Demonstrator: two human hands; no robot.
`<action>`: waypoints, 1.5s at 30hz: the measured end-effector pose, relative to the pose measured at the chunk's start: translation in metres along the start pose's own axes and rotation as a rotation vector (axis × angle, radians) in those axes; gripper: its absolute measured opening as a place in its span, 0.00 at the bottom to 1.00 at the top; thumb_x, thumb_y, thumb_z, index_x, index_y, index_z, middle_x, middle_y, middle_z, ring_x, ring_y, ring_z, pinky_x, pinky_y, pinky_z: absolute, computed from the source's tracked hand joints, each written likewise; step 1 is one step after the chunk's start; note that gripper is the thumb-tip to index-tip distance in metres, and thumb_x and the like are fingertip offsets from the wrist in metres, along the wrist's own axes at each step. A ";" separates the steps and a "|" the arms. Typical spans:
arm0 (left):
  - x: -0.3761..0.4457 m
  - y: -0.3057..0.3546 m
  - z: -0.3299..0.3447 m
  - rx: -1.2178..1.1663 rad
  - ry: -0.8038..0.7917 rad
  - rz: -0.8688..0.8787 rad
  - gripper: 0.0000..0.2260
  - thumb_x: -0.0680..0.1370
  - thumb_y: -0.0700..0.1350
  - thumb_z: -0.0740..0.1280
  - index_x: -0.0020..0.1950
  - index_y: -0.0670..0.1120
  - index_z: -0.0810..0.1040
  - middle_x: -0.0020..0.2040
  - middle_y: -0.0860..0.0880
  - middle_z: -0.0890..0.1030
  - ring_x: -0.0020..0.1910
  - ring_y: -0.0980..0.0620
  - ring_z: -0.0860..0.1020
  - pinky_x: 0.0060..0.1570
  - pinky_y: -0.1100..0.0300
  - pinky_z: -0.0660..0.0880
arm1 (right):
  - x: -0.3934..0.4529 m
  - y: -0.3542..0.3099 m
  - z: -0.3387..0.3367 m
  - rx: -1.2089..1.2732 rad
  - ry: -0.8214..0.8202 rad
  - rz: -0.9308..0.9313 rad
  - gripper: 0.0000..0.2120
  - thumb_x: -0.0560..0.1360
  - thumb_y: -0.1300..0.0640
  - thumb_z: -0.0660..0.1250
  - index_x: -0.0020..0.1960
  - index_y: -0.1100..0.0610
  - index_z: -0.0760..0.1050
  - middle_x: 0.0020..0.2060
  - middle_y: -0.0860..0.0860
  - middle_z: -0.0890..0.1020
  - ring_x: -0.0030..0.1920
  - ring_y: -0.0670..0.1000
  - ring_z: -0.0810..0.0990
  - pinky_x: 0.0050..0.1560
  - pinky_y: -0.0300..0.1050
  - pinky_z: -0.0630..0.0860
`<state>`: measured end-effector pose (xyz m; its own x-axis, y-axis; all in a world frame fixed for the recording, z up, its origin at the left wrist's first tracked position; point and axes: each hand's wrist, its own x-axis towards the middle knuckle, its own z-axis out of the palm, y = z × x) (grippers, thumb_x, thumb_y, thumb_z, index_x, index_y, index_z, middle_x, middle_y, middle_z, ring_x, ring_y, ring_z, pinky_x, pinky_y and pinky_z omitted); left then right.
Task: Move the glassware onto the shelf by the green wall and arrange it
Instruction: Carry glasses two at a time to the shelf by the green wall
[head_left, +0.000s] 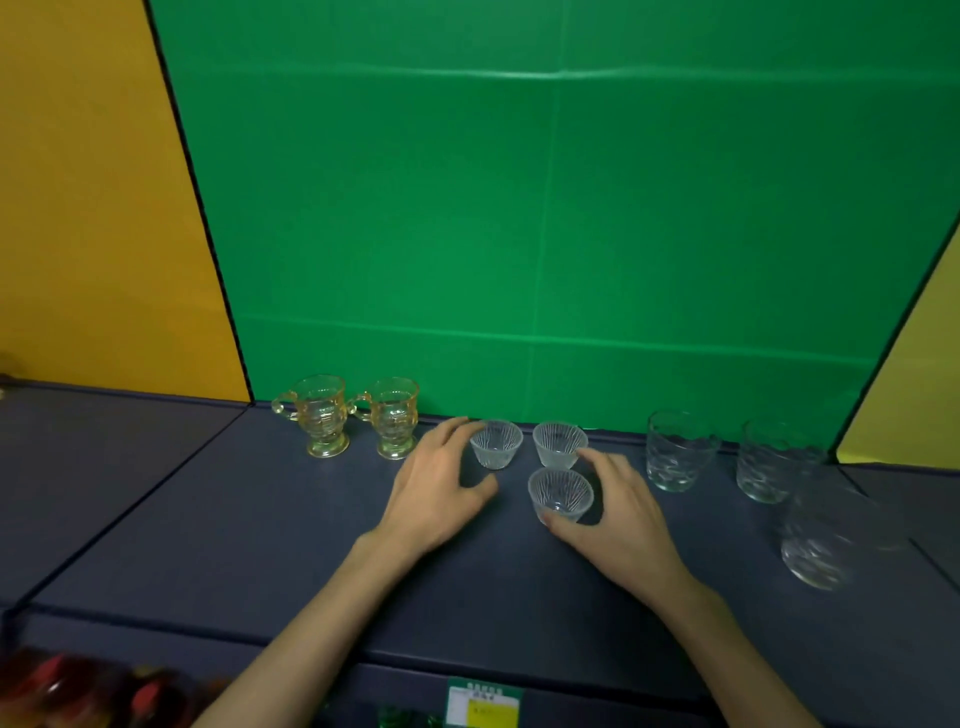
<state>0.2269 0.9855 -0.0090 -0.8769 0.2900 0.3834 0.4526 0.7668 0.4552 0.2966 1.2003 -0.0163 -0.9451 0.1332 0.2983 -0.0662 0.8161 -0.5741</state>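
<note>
Landmark: front ribbed cup, on shelf below green wall. Right hand cups it loosely, likely nudging it into line. Left hand, spread wide, fingertips touch rear-left cup, probably steadying. Tumblers right, amber mugs left

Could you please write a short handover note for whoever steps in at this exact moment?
Left hand: open, fingers around the left ribbed cup, not lifting.
Right hand: curled around the front ribbed cup; a firm grip is unclear.
On the shelf near the green wall: two amber mugs, a third ribbed cup, two clear tumblers.
Left: line up the front cup and the blurred tumbler near the right front.
</note>
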 end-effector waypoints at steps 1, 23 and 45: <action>-0.003 0.002 -0.005 0.055 -0.005 0.017 0.30 0.75 0.55 0.68 0.76 0.53 0.67 0.74 0.53 0.69 0.72 0.51 0.68 0.68 0.53 0.68 | 0.000 -0.004 -0.002 -0.026 0.009 -0.034 0.36 0.70 0.38 0.71 0.73 0.48 0.65 0.66 0.44 0.71 0.67 0.47 0.69 0.64 0.45 0.68; -0.129 -0.129 -0.172 0.488 -0.034 -0.292 0.28 0.77 0.65 0.59 0.77 0.59 0.65 0.78 0.51 0.65 0.75 0.48 0.65 0.72 0.49 0.64 | -0.003 -0.223 0.137 -0.027 -0.195 -0.589 0.20 0.79 0.45 0.63 0.69 0.47 0.71 0.64 0.44 0.73 0.66 0.47 0.71 0.65 0.46 0.67; -0.307 -0.409 -0.403 0.497 0.053 -0.435 0.30 0.77 0.66 0.58 0.78 0.58 0.62 0.79 0.51 0.63 0.75 0.48 0.66 0.67 0.49 0.68 | -0.052 -0.530 0.355 -0.050 -0.253 -0.618 0.18 0.79 0.44 0.63 0.66 0.47 0.73 0.63 0.44 0.74 0.63 0.49 0.74 0.59 0.48 0.73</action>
<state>0.3761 0.3524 0.0114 -0.9479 -0.1245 0.2932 -0.0807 0.9843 0.1570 0.2678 0.5614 0.0019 -0.7843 -0.4982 0.3696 -0.6104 0.7260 -0.3168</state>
